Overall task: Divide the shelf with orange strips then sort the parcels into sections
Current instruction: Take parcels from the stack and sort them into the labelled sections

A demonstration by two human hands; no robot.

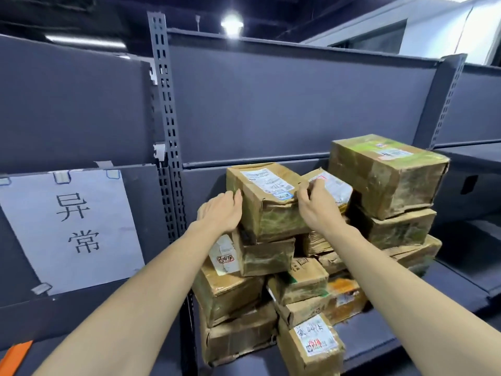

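Note:
A pile of several taped brown cardboard parcels sits on a dark grey shelf (379,340). The top middle parcel (268,210), with a white shipping label, is clasped between both hands. My left hand (221,211) presses flat against its left side. My right hand (315,203) grips its upper right corner with curled fingers. A larger parcel (387,172) tops the stack on the right. An orange strip (15,356) lies at the bottom left on the neighbouring shelf.
A white paper sign (70,226) with handwritten characters is taped to the left back panel. A perforated grey upright (169,158) separates the two shelf bays. A second upright (447,101) stands at the right, with another shelf bay (466,261) beyond it.

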